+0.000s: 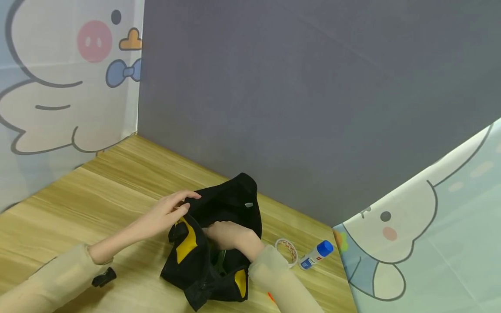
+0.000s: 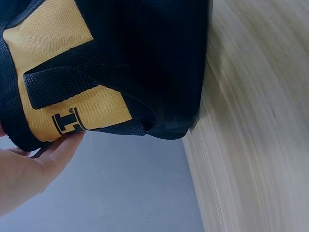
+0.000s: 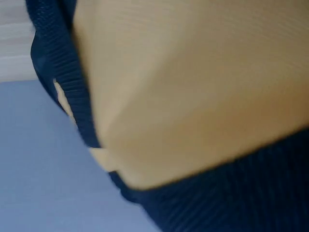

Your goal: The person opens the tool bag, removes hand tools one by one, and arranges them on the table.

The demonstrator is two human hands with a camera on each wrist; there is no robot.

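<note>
A black tool bag [image 1: 184, 271] with yellow panels stands on the wooden table, its mouth spread. My left hand [image 1: 166, 215] grips the bag's rim at the left; in the left wrist view, that hand [image 2: 34, 171] has its fingers against a yellow panel [image 2: 53, 36]. Down into the bag's mouth reaches my right hand [image 1: 231, 237], its fingers hidden inside. Below it, something dark green [image 1: 220, 263] shows within the bag. The right wrist view is filled by a blurred yellow panel [image 3: 203, 87] with black trim; the hand is not visible there.
Right of the bag lie a roll of tape [image 1: 292, 253] and a glue stick [image 1: 315, 255] with a blue cap. A small black object [image 1: 104, 277] is by the left sleeve, an orange-red tip [image 1: 271, 297] by the right one. A grey wall [image 1: 274, 108] rises behind.
</note>
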